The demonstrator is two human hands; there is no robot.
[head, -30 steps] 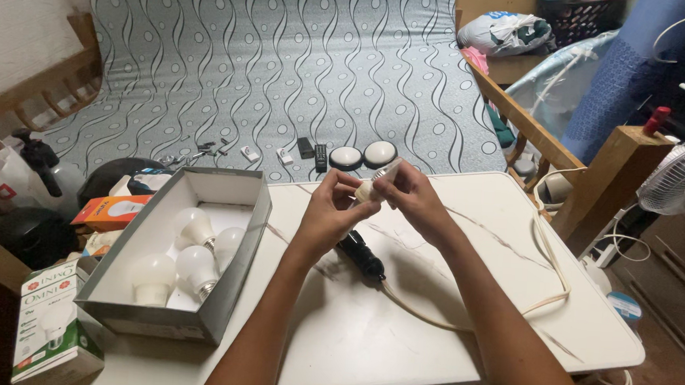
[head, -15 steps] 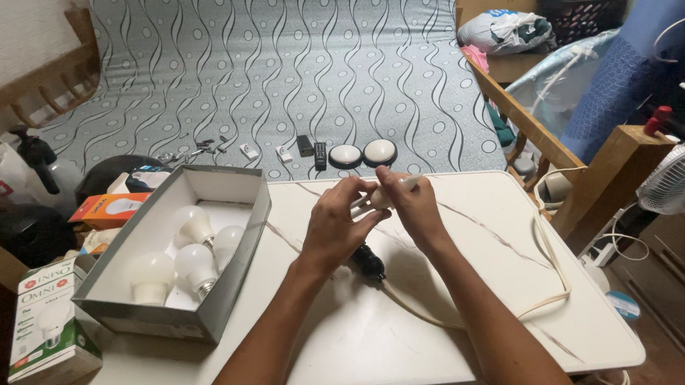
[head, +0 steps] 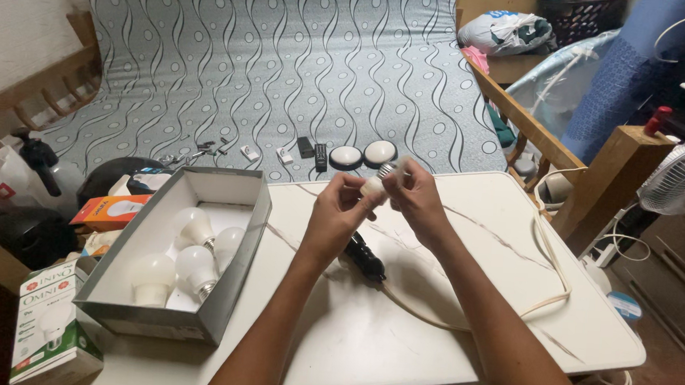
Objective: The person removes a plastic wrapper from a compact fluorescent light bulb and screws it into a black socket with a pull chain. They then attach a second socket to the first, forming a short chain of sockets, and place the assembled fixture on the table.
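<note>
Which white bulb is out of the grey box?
The small white bulb held between the left hand and right hand above the white table. The other four white bulbs lie inside the grey cardboard box.

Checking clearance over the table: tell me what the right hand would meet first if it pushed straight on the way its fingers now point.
The right hand points leftward at the small bulb it already pinches; right behind that comes the left hand, though depth is uncertain.

Both hands, left and right, gripping one white bulb above tabletop, black lamp socket beneath.
</note>
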